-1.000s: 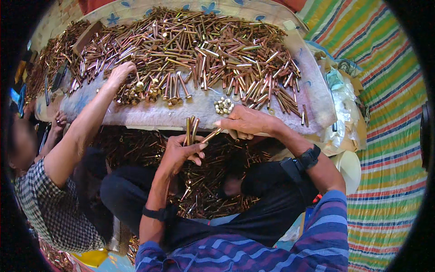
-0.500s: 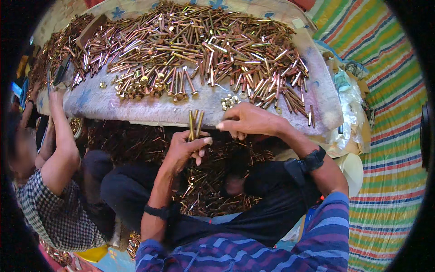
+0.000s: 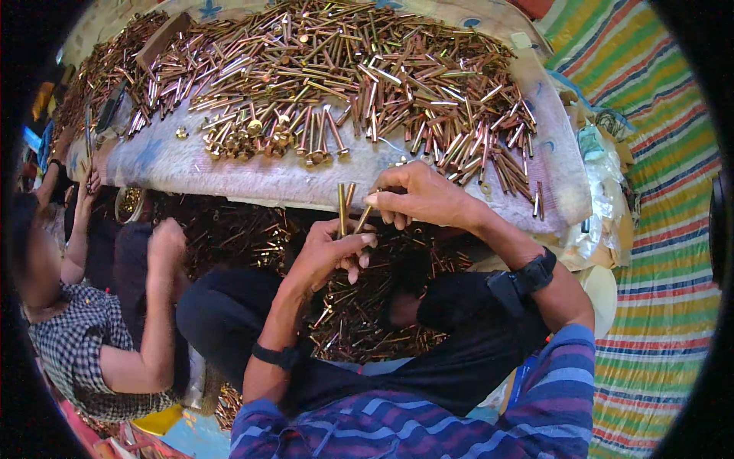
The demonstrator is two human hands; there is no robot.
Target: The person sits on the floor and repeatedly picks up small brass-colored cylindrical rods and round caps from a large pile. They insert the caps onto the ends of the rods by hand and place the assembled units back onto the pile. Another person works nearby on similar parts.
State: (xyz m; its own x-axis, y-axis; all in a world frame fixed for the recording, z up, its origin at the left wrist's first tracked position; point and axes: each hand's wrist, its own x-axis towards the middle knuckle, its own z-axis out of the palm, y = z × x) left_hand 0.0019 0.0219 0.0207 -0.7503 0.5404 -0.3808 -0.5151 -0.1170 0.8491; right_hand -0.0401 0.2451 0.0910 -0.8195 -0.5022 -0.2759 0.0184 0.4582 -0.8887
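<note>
Upright in my left hand (image 3: 325,249) are a few long brass-coloured bolts (image 3: 342,208), shut between thumb and fingers, with their shanks sticking up. One of them leans right, and its tip meets the closed thumb and forefinger of my right hand (image 3: 424,195). Whether a nut sits in that pinch is too small to make out. Both hands are over the near edge of the cloth-covered table (image 3: 176,172). A few small silvery nuts (image 3: 401,161) show just behind my right hand, which hides the others. Left of them, bolts (image 3: 317,145) stand on their heads.
A large heap of loose bolts (image 3: 306,69) covers the table's far part. More bolts (image 3: 336,329) lie below, between my legs. Close on my left sits a co-worker (image 3: 122,336), near a round bowl of small golden parts (image 3: 128,203). Clear plastic bags (image 3: 604,180) lie at right.
My right hand has moved from beside the nuts to the tip of a leaning bolt in my left hand. The co-worker's near arm has come down from the table.
</note>
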